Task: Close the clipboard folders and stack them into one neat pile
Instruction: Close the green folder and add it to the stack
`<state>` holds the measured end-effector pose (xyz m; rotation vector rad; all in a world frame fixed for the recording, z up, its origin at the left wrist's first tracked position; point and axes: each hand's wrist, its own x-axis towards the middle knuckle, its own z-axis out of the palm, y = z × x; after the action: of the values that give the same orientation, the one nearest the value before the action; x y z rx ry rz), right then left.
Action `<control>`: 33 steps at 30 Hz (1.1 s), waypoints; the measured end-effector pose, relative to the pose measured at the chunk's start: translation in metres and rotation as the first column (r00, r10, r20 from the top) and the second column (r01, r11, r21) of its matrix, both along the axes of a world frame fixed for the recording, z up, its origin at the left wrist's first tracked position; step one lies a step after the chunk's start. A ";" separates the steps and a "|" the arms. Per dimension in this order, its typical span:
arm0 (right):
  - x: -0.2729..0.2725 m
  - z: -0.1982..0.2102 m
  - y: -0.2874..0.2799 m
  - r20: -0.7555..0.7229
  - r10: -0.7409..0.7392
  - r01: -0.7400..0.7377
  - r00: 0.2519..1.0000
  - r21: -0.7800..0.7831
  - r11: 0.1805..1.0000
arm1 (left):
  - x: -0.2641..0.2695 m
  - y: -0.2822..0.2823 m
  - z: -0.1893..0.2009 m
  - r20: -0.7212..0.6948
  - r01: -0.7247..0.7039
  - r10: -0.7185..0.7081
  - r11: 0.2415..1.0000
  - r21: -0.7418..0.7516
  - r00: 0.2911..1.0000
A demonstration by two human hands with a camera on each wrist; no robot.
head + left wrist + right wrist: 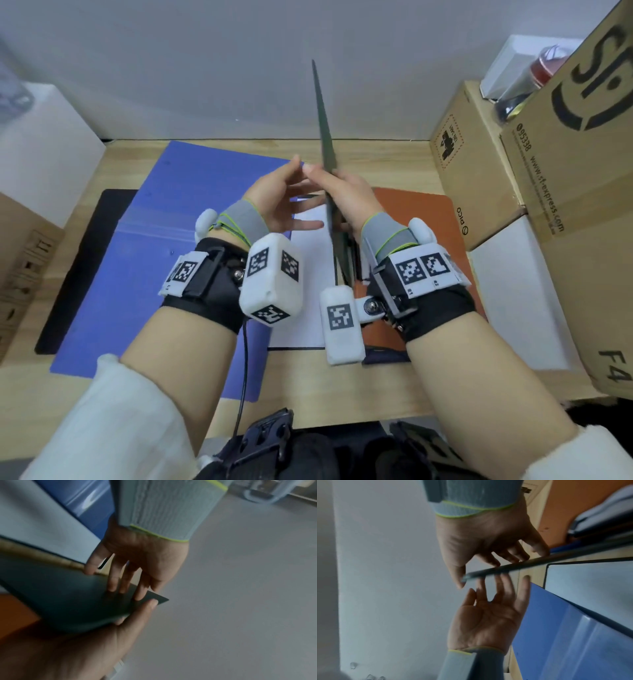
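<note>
Holding a dark green clipboard folder (325, 137) on edge above the counter (394, 164), the right hand (349, 195) clamps its lower part between thumb and fingers, while the left hand (281, 202), fingers straight and spread, touches its near face. Beyond and beneath, a blue folder (164, 222) lies open with white paper (308, 274) showing, and an orange one (421, 222) lies flat to the right; judged from this, no pile is yet formed and most of the task remains.

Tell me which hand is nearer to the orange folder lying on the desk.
Right. The right hand is above the orange folder's left part, gripping the dark green folder held on edge. The left hand is farther left, over the open blue folder.
</note>
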<state>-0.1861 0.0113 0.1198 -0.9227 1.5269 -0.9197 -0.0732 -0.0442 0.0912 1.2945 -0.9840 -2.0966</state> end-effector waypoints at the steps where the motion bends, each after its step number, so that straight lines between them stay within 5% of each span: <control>1: 0.000 0.004 0.000 0.005 -0.029 0.029 1.000 -0.014 0.999 | -0.001 0.000 -0.002 -0.041 0.037 -0.036 0.999 0.014 0.999; 4: -0.010 0.010 -0.008 -0.196 -0.139 0.127 0.971 -0.070 0.989 | -0.006 0.004 -0.010 -0.112 0.116 -0.111 0.993 0.037 0.987; 7: -0.031 0.015 -0.008 -0.304 -0.195 0.151 0.932 -0.162 0.975 | -0.013 0.010 -0.027 0.012 0.090 -0.092 0.989 0.117 0.996; 14: -0.073 0.012 0.020 -0.012 -0.204 0.196 0.979 -0.227 0.954 | -0.023 0.001 -0.075 0.363 -0.179 0.130 0.978 0.106 0.923; 17: -0.098 -0.001 0.039 0.037 -0.256 0.258 0.966 -0.195 0.946 | -0.022 0.002 -0.086 0.462 -0.132 0.103 0.991 0.030 0.881; 25: -0.157 -0.095 0.084 -0.287 -0.472 0.509 0.833 0.067 0.858 | -0.059 0.027 -0.114 0.371 -0.144 0.140 0.989 -0.016 0.918; 33: -0.161 -0.153 0.107 -0.634 -0.338 0.639 0.695 0.331 0.694 | -0.092 0.063 -0.125 0.245 -0.065 0.042 0.994 0.088 0.969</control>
<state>-0.3468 0.1178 -0.0335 -0.3204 2.4605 -0.5495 -0.1654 0.0189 -0.0335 1.6381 -0.9445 -1.9989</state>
